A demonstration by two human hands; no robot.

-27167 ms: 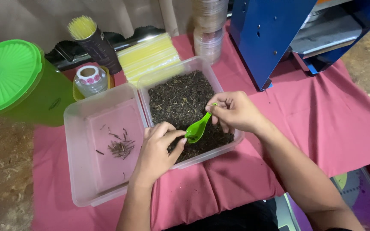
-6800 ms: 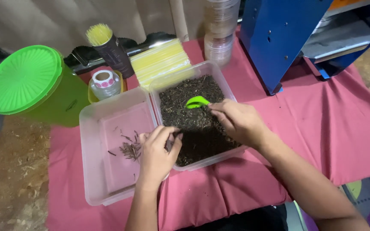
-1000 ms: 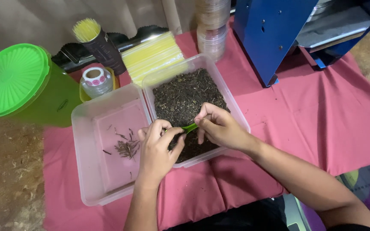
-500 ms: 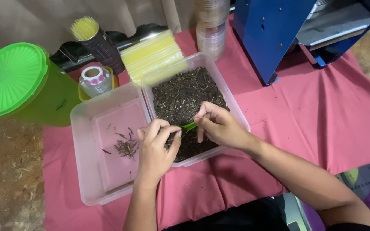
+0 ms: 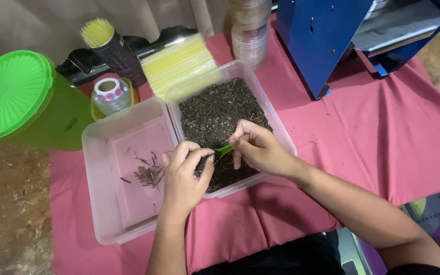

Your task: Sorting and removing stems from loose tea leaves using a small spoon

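The right hand (image 5: 260,150) is pinching the light, stiff green spoon (image 5: 223,150) by its handle; the left hand's (image 5: 185,175) fingers (image 5: 203,158) are closing on loose, crumbly dried leaves (image 5: 215,112) beside its bowl.

tub of dried leaves (image 5: 215,109) right of near-empty tub (image 5: 103,203) | jar (image 5: 14,97) far left | machine (image 5: 322,40) behind right

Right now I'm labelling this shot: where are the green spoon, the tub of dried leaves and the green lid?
green spoon (image 5: 223,150), head view, handle.
tub of dried leaves (image 5: 287,144), head view, right wall.
green lid (image 5: 7,93), head view, centre.
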